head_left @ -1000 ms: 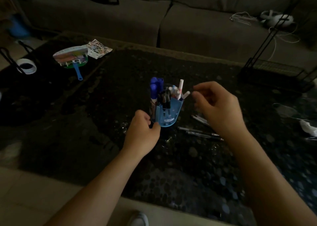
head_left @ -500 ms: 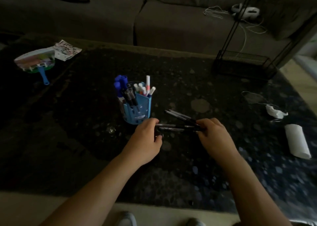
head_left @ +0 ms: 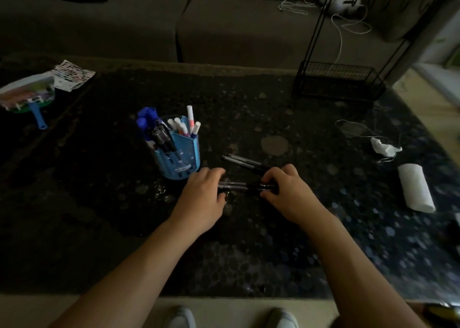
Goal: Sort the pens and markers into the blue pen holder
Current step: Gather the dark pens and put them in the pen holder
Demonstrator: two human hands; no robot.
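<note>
The blue pen holder (head_left: 183,157) stands upright on the dark speckled table (head_left: 273,253), left of centre, filled with several blue, white and black markers. Just in front and to its right, a small bundle of dark pens (head_left: 245,187) lies across the table. My left hand (head_left: 202,198) grips the bundle's left end and my right hand (head_left: 288,192) grips its right end. Two more dark pens (head_left: 242,162) lie loose on the table just behind my hands.
A white paper roll (head_left: 415,190) and a crumpled tissue with a cord (head_left: 384,148) lie at the right. A black wire rack (head_left: 338,81) stands at the back right. A blue-handled fan and a packet (head_left: 32,93) sit far left. A sofa runs behind the table.
My left hand left the holder's base and my right hand came down from the holder's top; both now close on the pens lying on the table. The view has shifted rightwards.
</note>
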